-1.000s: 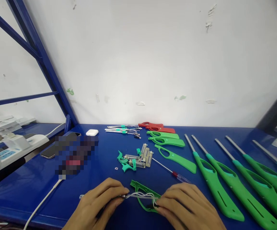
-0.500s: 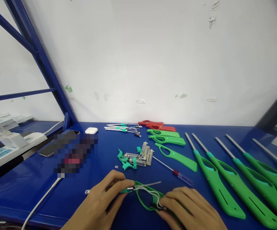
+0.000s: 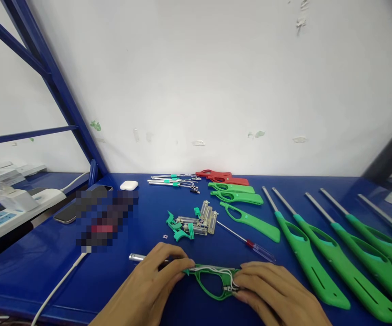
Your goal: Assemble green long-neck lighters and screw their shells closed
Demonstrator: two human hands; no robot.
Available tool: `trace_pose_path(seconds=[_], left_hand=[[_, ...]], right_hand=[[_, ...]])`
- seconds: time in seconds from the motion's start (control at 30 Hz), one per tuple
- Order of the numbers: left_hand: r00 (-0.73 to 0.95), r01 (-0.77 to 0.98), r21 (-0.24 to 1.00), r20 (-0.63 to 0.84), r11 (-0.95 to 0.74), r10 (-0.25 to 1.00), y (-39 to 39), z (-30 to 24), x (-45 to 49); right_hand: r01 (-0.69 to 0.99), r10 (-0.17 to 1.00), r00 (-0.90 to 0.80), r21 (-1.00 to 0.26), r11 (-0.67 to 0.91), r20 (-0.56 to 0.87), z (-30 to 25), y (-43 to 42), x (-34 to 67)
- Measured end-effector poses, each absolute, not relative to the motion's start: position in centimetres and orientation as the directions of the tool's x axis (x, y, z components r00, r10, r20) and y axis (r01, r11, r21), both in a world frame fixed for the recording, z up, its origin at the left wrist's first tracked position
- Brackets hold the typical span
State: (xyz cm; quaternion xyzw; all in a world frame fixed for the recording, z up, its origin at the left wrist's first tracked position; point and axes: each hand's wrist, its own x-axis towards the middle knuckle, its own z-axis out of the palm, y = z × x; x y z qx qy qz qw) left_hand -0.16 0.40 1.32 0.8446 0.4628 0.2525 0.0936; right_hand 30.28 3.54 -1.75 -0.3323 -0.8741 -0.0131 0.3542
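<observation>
Seating white wires into green handle shell, I judge: left hand pinches metal tube at its front, right hand pins its rear; wires need tucking flat.

Screwdriver, earbud case, phone

The only view comes from a camera worn on the person's head, looking forward and down across the blue bench toward its far edge, where the white wall fills the upper half. It sits close above the near edge, so the left hand and the right hand appear large at the bottom. The bench's right part runs out of the picture.
</observation>
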Motion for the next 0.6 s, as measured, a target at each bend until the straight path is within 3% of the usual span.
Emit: trace_pose_path(seconds=[0.37, 0.6], left_hand=[[0.446, 0.685, 0.459, 0.35, -0.565, 0.824, 0.74, 1.04, -0.03], [0.448, 0.707, 0.351, 0.449, -0.613, 0.773, 0.88, 1.53, 0.14]], right_hand=[[0.572, 0.587, -0.535, -0.251, 0.781, 0.608, -1.74, 3.31, 30.37], [0.562, 0.604, -0.534, -0.285, 0.777, 0.592, -1.49, 3.2, 30.42]])
